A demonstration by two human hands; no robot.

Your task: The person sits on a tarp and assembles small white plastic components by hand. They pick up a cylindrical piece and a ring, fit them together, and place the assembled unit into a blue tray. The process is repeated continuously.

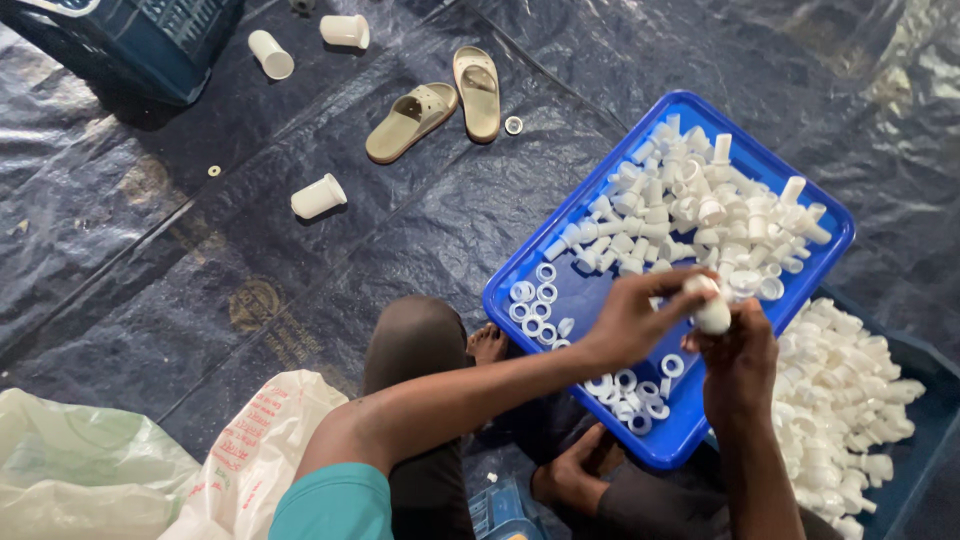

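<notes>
Head view looks down on a person sitting on a dark tarpaulin [300, 250] spread over the floor. Both hands meet at about four o'clock in the frame, above the near edge of a blue tray [560, 300]. The right hand [740, 365] is wrapped around the lower part of a small white plastic fitting [712, 305], and the left hand [635, 320] pinches the fitting's top with fingertips pressed together, so the piece is held between the two hands, clear of the tray.

Loose white tube pieces [690, 210] are heaped in the tray's far half, toward one o'clock. Small white rings [535, 300] lie in the tray at nine o'clock of the hands, and more rings [635, 390] sit just below them at six o'clock. At three o'clock, beside the tray, a large pile of white fittings [840, 400] fills a second dark container.

Judging by the two heaps, a good share seems already put together, while many loose tubes and rings remain in the tray.

Farther off, a pair of beige sandals [445, 105] lies at eleven o'clock, three white cups [318, 196] are scattered near them, and plastic bags [150, 470] sit at eight o'clock.
</notes>
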